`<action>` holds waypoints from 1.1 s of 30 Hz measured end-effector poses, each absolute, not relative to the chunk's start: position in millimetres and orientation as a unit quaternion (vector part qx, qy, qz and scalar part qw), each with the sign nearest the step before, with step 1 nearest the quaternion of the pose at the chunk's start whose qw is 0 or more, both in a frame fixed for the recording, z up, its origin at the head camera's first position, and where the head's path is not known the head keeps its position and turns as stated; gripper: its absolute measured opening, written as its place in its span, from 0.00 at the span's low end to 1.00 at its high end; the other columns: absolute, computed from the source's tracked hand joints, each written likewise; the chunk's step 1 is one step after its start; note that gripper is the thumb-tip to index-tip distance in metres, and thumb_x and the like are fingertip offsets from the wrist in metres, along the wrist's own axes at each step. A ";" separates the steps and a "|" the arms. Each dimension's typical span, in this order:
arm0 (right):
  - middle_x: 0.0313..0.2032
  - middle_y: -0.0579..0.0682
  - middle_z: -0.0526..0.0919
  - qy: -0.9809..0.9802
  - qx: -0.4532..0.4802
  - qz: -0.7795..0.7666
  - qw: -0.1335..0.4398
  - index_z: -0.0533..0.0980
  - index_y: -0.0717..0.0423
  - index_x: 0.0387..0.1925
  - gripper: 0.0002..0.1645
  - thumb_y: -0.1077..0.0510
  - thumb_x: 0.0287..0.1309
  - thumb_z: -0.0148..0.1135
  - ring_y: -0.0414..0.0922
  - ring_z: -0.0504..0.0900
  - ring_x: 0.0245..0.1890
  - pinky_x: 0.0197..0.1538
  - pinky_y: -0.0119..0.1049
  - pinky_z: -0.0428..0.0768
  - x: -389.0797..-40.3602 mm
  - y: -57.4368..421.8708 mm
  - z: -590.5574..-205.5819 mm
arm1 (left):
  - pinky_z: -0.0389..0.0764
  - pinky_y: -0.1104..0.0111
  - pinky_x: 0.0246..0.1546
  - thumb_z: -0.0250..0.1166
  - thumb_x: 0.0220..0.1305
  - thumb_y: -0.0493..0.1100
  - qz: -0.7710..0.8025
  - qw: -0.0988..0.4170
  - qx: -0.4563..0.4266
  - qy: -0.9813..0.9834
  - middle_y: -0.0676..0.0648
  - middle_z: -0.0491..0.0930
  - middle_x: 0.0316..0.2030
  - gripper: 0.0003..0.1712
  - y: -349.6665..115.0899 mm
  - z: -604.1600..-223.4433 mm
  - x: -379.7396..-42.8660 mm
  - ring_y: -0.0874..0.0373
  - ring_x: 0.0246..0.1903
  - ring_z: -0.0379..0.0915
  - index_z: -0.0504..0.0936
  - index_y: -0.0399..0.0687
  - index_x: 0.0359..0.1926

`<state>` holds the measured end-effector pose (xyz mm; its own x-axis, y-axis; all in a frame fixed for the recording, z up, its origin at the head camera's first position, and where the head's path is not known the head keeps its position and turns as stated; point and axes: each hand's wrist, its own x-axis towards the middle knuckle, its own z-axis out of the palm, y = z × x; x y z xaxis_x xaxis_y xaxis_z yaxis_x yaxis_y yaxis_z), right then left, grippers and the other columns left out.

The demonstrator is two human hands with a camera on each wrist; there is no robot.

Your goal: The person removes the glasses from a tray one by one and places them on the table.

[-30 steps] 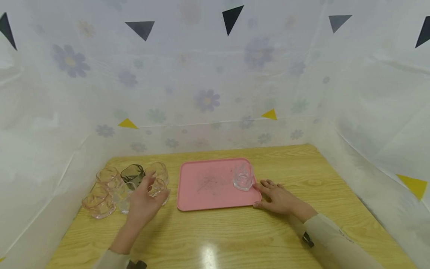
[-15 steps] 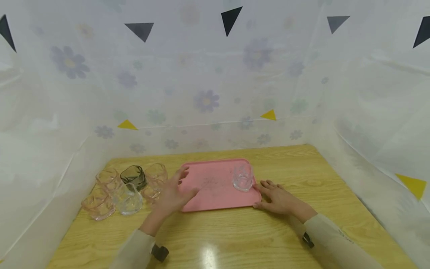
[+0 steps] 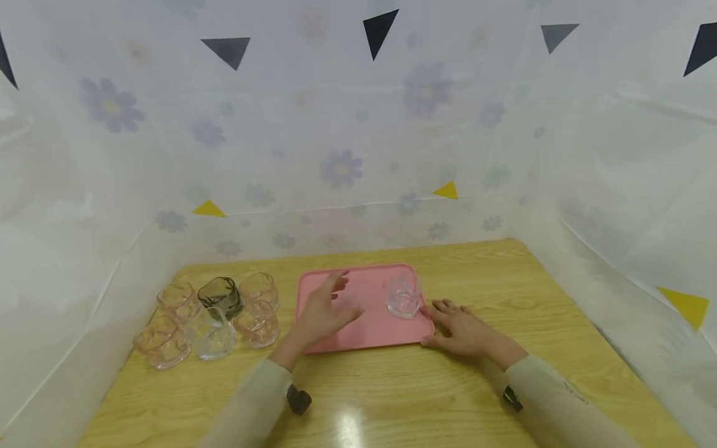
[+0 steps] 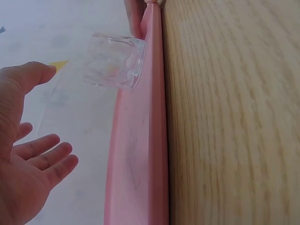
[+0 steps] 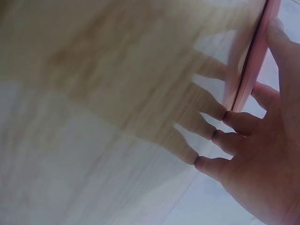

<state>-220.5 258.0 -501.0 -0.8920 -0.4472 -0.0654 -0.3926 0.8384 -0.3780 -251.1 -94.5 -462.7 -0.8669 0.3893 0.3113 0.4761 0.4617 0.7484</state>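
Note:
A pink tray (image 3: 375, 336) lies on the wooden table, and a clear drinking glass (image 3: 404, 298) stands upright near its right end. My left hand (image 3: 323, 314) hovers over the left half of the tray, fingers spread and holding nothing. In the left wrist view, a gap separates that thumb from the glass (image 4: 115, 61). At the tray's right front corner rests my right hand (image 3: 466, 330), thumb and forefinger touching the rim. The right wrist view has the other fingertips (image 5: 222, 140) of that hand on the tabletop.
Several glasses stand grouped at the table's left: a dark grey one (image 3: 221, 297), a clear one (image 3: 211, 336) and pinkish ones, such as a front-left glass (image 3: 162, 343). White flower-print sheeting (image 3: 342, 124) walls the table at the back and sides.
From the group of glasses, my left hand has moved right to above the tray, empty. My right hand, the tray and the glass on it have stayed in place.

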 end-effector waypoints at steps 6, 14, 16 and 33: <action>0.79 0.69 0.60 0.956 -0.223 -0.177 0.076 0.62 0.49 0.81 0.51 0.25 0.69 0.56 0.70 0.56 0.80 0.75 0.77 0.55 -222.1 257.5 -500.3 | 0.79 0.45 0.67 0.77 0.64 0.47 -0.460 0.024 -0.263 -0.847 0.35 0.75 0.70 0.49 -80.8 -468.8 -260.0 0.37 0.70 0.73 0.62 0.51 0.80; 0.78 0.70 0.61 0.957 -0.219 -0.175 0.077 0.62 0.49 0.81 0.51 0.25 0.69 0.57 0.70 0.56 0.80 0.75 0.77 0.54 -221.2 258.9 -499.3 | 0.78 0.44 0.67 0.77 0.64 0.52 -0.467 -0.021 -0.247 -0.849 0.32 0.73 0.71 0.50 -57.2 -477.6 -273.7 0.38 0.68 0.74 0.61 0.56 0.81; 0.79 0.69 0.60 0.957 -0.219 -0.173 0.078 0.62 0.48 0.81 0.52 0.24 0.69 0.56 0.70 0.55 0.80 0.75 0.77 0.55 -221.2 258.9 -500.0 | 0.78 0.44 0.67 0.77 0.63 0.52 -0.471 -0.031 -0.241 -0.848 0.33 0.73 0.71 0.51 -52.4 -481.1 -276.0 0.37 0.68 0.74 0.61 0.56 0.81; 0.79 0.67 0.60 0.958 -0.213 -0.174 0.085 0.62 0.47 0.82 0.53 0.21 0.68 0.54 0.67 0.54 0.81 0.77 0.76 0.53 -222.9 258.8 -503.2 | 0.78 0.46 0.68 0.78 0.62 0.53 -0.479 -0.063 -0.236 -0.843 0.41 0.72 0.73 0.53 -19.3 -487.7 -284.4 0.41 0.70 0.73 0.60 0.54 0.82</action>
<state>-222.9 258.8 -503.2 -0.8945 -0.4382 -0.0885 -0.3789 0.8483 -0.3699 -284.4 -19.3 -487.7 -0.8802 0.4591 0.1200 0.3383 0.4296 0.8373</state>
